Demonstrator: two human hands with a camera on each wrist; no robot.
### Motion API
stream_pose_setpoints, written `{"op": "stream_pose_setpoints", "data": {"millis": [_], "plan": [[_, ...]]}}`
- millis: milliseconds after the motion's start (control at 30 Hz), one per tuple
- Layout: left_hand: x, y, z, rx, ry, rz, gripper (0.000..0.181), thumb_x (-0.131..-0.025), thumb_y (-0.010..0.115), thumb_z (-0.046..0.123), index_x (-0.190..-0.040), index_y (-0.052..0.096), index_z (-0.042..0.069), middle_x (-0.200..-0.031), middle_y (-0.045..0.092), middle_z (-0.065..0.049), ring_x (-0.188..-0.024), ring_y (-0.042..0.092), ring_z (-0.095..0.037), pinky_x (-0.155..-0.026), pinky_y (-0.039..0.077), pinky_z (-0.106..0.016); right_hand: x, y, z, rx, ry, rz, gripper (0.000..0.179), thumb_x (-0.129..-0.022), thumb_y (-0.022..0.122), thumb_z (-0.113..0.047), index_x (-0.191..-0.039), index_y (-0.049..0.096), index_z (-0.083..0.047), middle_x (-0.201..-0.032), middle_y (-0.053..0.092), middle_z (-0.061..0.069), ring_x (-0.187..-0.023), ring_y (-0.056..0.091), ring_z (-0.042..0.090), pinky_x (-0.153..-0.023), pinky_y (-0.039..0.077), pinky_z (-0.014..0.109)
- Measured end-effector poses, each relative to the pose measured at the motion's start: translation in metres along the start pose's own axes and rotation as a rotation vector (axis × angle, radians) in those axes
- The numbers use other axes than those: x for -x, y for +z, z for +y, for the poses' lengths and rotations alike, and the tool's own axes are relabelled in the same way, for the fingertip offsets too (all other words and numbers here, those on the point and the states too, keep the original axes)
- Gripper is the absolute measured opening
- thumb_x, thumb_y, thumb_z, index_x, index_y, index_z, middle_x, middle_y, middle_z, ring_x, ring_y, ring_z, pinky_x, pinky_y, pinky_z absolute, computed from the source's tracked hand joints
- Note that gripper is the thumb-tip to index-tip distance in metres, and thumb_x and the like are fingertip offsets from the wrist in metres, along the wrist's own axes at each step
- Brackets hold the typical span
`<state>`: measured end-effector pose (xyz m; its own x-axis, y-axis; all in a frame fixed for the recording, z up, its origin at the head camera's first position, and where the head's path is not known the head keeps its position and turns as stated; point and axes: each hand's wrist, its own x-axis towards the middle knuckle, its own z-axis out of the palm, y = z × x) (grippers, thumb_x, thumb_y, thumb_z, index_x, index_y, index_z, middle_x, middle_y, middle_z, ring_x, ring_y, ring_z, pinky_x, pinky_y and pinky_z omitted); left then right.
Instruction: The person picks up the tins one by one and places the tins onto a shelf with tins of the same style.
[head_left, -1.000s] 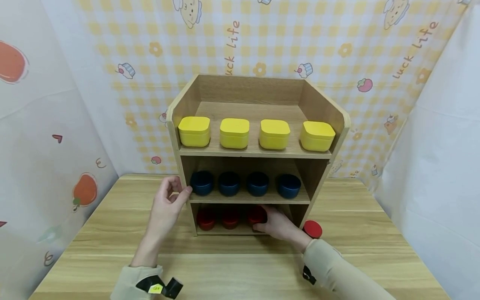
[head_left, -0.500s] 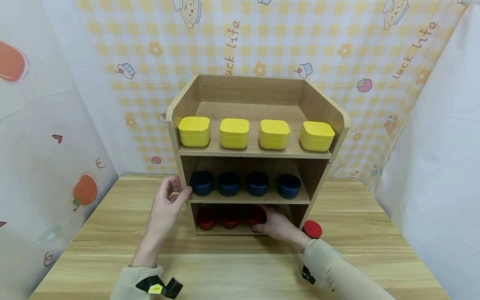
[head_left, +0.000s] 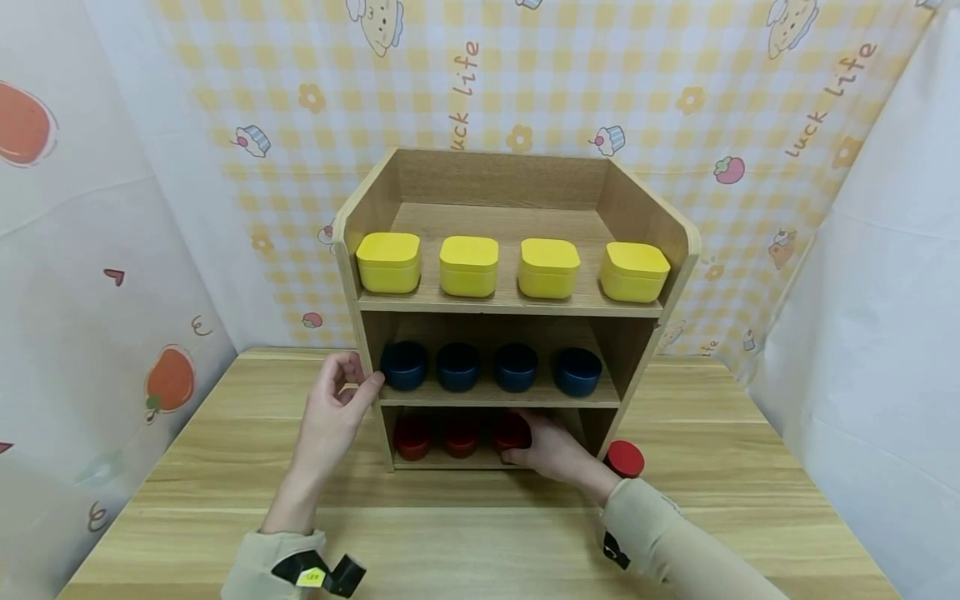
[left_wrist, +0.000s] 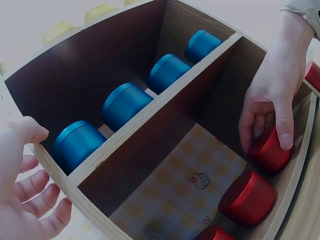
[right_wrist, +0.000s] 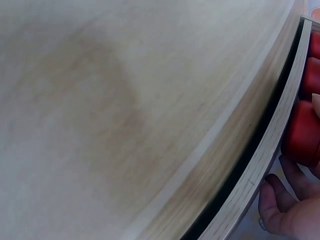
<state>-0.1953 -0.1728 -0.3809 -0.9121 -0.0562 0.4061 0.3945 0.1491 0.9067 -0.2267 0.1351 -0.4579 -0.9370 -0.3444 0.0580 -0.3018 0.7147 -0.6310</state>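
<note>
On the bottom level of a wooden shelf (head_left: 525, 309), my right hand (head_left: 558, 448) grips a round red tin (head_left: 511, 433), thumb at the front and fingers behind. In the left wrist view the same red tin (left_wrist: 270, 152) sits under that hand's thumb and fingers. Two more red tins (head_left: 461, 437) stand to its left. My left hand (head_left: 335, 408) holds the shelf's left side panel, the thumb over its front edge and the bent fingers outside. In the right wrist view the right hand (right_wrist: 295, 205) is partly cut off at the frame edge.
Several blue round tins (head_left: 458, 368) line the middle level. Several yellow lidded boxes (head_left: 468, 267) stand along the top level's front. Another red tin (head_left: 626, 459) is on the table (head_left: 420, 542), right of the shelf. Printed cloth (head_left: 285, 192) hangs behind.
The right hand and the red tin it grips have shifted slightly left, toward the other red tins. My left hand keeps its place on the side panel.
</note>
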Motion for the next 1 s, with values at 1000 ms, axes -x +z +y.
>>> {"op": "stream_pose_setpoints", "data": {"millis": [1000], "plan": [[0.0,0.0,-0.001,-0.001,0.01,0.007,0.026,-0.097,0.063,0.012,-0.112,0.046,0.002,-0.101,0.044,-0.006,-0.091,0.05,-0.017,-0.065,0.044,-0.019,0.041,-0.026,-0.003,0.098,-0.152,-0.064,0.088,-0.081,0.075,-0.053,-0.152,0.033,-0.023,-0.151,0.036,0.011,-0.138,0.03,0.038,-0.105,0.033,0.058]]}}
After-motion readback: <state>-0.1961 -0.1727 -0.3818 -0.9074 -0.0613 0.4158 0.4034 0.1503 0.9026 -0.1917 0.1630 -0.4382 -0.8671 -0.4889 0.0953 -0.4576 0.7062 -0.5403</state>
